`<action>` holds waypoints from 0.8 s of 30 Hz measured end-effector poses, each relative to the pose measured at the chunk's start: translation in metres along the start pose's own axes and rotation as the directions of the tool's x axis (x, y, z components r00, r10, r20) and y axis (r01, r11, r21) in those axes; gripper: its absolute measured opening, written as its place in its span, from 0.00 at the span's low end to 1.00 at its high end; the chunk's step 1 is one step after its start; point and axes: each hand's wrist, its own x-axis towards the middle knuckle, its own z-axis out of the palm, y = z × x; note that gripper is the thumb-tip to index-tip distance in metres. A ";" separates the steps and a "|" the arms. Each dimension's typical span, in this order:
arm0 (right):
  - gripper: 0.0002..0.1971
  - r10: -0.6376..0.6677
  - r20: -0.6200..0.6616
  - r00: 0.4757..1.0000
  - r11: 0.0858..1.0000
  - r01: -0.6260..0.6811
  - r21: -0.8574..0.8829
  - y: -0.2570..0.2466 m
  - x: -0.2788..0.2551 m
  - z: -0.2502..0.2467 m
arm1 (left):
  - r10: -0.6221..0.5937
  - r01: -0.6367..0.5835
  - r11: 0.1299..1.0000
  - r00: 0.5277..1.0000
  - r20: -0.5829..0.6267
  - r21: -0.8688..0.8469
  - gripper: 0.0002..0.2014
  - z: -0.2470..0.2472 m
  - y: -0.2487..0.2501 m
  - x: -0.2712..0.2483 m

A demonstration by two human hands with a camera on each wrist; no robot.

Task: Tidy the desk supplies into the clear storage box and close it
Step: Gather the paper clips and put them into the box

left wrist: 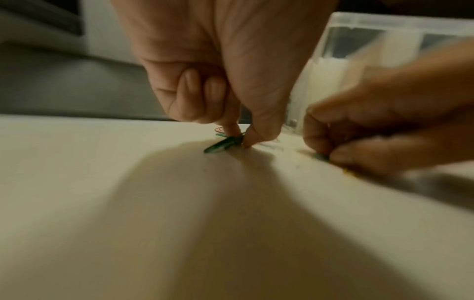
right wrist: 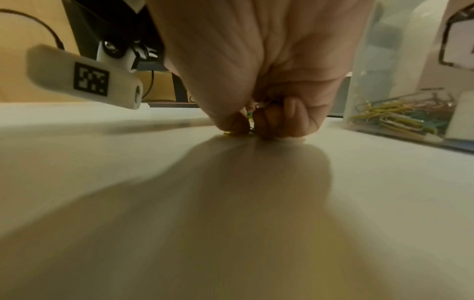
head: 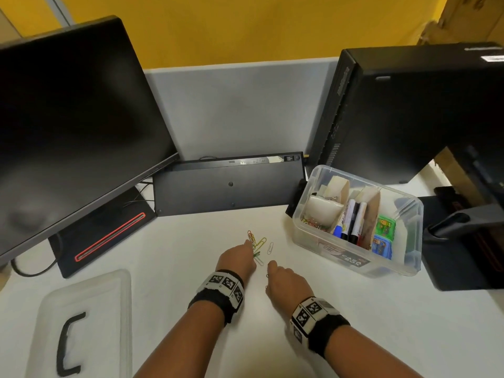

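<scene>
Several loose coloured paper clips (head: 257, 244) lie on the white desk in the middle. My left hand (head: 240, 259) pinches a green paper clip (left wrist: 222, 145) between thumb and forefinger at the desk surface. My right hand (head: 283, 282), just to the right, has its fingers curled around paper clips (right wrist: 250, 119) pressed against the desk. The clear storage box (head: 357, 219) stands open at the right, holding markers, cardboard dividers, paper clips (right wrist: 400, 115) and small green and blue packs. Its clear lid (head: 81, 323) with a black handle lies at the front left.
A black monitor (head: 73, 132) on its stand fills the left. An upturned black keyboard (head: 229, 186) leans at the back. A black computer tower (head: 409, 110) stands behind the box, and a second monitor stand (head: 458, 241) sits at the right.
</scene>
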 end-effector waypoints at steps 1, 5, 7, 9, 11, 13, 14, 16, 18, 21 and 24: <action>0.12 0.006 0.013 1.000 1.000 -0.006 0.008 0.002 0.003 -0.001 | 0.025 -0.025 0.999 1.000 -0.002 0.044 0.13 -0.001 0.000 0.000; 0.07 0.111 0.042 0.993 0.947 -0.118 0.298 0.019 0.007 -0.003 | 0.020 -0.026 0.992 0.998 -0.051 -0.124 0.09 -0.005 -0.007 -0.004; 0.06 0.089 0.071 0.993 0.871 -0.112 0.478 0.029 0.005 -0.002 | -0.038 0.012 0.934 0.997 -0.066 -0.356 0.06 -0.005 -0.020 -0.006; 0.10 0.079 0.134 0.988 0.672 -0.152 0.725 0.037 0.000 -0.007 | -0.070 0.033 0.806 0.997 -0.040 -0.591 0.06 -0.007 -0.031 -0.010; 0.10 0.049 0.206 0.977 0.197 -0.211 0.957 0.043 -0.006 -0.011 | -0.144 0.121 0.596 0.989 0.042 -0.794 0.11 -0.013 -0.037 -0.017; 0.08 -0.004 0.228 0.974 -0.200 -0.224 0.954 0.047 -0.012 -0.014 | -0.199 0.205 0.278 0.968 0.153 -0.938 0.13 -0.019 -0.036 -0.028; 0.08 -0.020 0.231 0.973 -0.274 -0.227 0.935 0.047 -0.014 -0.014 | -0.171 0.206 0.102 0.968 0.187 -0.973 0.12 -0.021 -0.035 -0.034; 0.12 -0.052 0.234 0.971 -0.296 -0.239 0.925 0.043 -0.013 -0.014 | -0.054 0.185 -0.173 0.979 0.197 -0.967 0.11 -0.022 -0.033 -0.043; 0.13 -0.035 0.256 0.966 -0.182 -0.258 0.949 0.037 -0.011 -0.016 | 0.048 0.176 -0.314 0.984 0.169 -0.933 0.08 -0.023 -0.034 -0.049; 0.09 0.021 0.125 0.992 0.472 -0.120 0.873 0.032 -0.011 -0.012 | 0.105 0.176 -0.372 0.984 0.147 -0.911 0.10 -0.022 -0.035 -0.049; 0.06 -0.102 0.086 0.991 0.895 0.053 0.443 0.028 -0.014 -0.006 | -0.008 0.172 -0.183 0.984 0.176 -0.968 0.19 -0.021 -0.034 -0.038</action>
